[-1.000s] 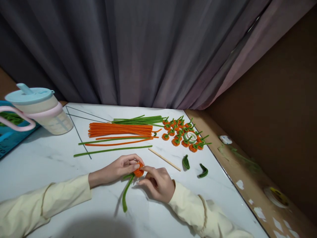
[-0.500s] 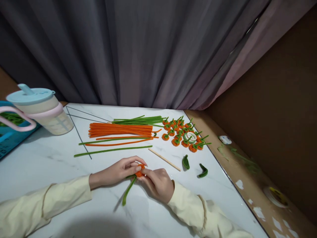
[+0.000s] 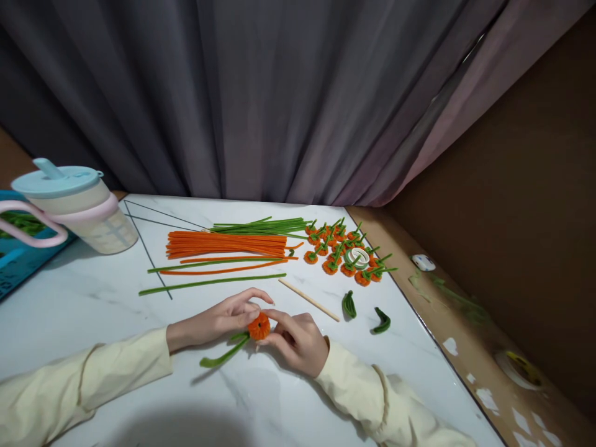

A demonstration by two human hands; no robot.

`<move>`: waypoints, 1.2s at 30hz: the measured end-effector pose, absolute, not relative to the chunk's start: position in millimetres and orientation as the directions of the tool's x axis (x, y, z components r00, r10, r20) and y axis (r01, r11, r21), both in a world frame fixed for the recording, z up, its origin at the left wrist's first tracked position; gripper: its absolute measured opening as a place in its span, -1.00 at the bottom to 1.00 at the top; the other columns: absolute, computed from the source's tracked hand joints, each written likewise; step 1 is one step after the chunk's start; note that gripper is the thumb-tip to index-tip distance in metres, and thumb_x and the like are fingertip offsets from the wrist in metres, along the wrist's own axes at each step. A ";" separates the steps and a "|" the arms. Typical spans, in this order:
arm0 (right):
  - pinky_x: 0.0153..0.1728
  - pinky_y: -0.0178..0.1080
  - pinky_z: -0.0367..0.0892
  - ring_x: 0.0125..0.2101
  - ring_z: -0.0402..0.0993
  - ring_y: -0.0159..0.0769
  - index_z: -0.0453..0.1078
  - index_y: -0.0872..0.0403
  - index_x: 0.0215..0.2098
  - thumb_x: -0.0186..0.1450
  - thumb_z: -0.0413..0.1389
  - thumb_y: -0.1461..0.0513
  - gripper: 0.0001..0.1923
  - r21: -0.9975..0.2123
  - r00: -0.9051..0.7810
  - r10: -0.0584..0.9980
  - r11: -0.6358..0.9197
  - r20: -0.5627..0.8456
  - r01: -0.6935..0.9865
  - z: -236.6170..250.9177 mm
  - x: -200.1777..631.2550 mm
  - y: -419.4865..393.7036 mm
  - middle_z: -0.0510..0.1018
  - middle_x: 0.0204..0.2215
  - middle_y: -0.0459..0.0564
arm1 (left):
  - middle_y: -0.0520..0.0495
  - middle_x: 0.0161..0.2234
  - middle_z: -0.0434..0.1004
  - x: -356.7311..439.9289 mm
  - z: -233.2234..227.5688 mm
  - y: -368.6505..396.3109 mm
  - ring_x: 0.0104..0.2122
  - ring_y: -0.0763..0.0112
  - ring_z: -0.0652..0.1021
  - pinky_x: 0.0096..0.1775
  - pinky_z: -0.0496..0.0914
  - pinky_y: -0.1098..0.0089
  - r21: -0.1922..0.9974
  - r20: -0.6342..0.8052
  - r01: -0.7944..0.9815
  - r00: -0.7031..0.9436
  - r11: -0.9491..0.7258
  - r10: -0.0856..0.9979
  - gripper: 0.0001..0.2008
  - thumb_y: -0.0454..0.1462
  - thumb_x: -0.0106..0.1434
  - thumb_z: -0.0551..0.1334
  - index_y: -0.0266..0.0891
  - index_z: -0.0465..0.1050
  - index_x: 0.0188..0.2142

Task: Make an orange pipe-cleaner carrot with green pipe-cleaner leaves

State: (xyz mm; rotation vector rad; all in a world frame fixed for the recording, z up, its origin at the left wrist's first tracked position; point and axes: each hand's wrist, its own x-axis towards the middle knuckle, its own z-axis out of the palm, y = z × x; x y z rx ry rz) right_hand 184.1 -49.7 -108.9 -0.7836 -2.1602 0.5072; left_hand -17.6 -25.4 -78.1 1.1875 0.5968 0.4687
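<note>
Between my hands is a small orange pipe-cleaner pumpkin [image 3: 259,326], its ridged round face turned up with a dark spot at the middle. A green pipe cleaner [image 3: 224,356] trails from it toward the lower left. My left hand [image 3: 223,320] pinches the pumpkin's upper left side between thumb and fingers. From the other side, my right hand [image 3: 298,341] grips its right edge with thumb and index finger, the other fingers curled. Beyond my hands, a thin wooden stick [image 3: 309,300] lies at a slant on the white table [image 3: 153,397].
Bundles of orange pipe cleaners [image 3: 228,244] and green pipe cleaners [image 3: 261,225] lie behind my hands. Several finished orange pumpkins [image 3: 330,266] cluster around a white tape roll [image 3: 357,257]. Two dark green curled pieces [image 3: 349,305] rest at right. A lidded cup [image 3: 93,217] stands left.
The pumpkin has turned in my fingers, so its round face shows more fully. The green tail has swung left, and the fingers of both hands have shifted slightly.
</note>
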 end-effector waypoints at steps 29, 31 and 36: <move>-0.57 -0.33 0.01 -0.66 0.24 -0.40 0.22 0.06 -0.56 0.14 0.00 0.17 -0.83 -0.383 -0.447 0.787 0.604 0.425 0.699 -100.9 179.4 -50.2 0.31 -0.72 -0.14 | -0.07 -0.32 0.40 -13.8 -82.7 -20.9 -0.29 0.33 0.41 -0.20 0.30 0.37 0.916 0.081 0.315 0.460 -0.248 0.884 -0.90 -0.25 0.23 0.11 -0.25 0.32 -0.32; -0.56 -0.32 0.01 -0.65 0.25 -0.38 0.23 0.06 -0.54 0.11 -0.02 0.22 -0.89 -0.367 -0.445 0.802 0.584 0.399 0.724 -101.4 179.0 -50.4 0.31 -0.71 -0.14 | -0.11 -0.27 0.43 -12.9 -82.1 -21.5 -0.23 0.30 0.43 -0.15 0.31 0.34 0.898 0.086 0.336 0.500 -0.284 0.862 -0.88 -0.27 0.24 0.10 -0.26 0.35 -0.29; -0.56 -0.33 0.00 -0.66 0.25 -0.37 0.21 0.06 -0.50 0.08 -0.02 0.23 -0.95 -0.407 -0.400 0.860 0.505 0.318 0.761 -101.0 180.2 -50.8 0.31 -0.70 -0.14 | -0.14 -0.19 0.45 -11.2 -83.8 -25.6 -0.14 0.25 0.43 -0.08 0.30 0.28 0.804 0.114 0.444 0.538 -0.396 0.835 -0.83 -0.23 0.25 0.13 -0.24 0.38 -0.20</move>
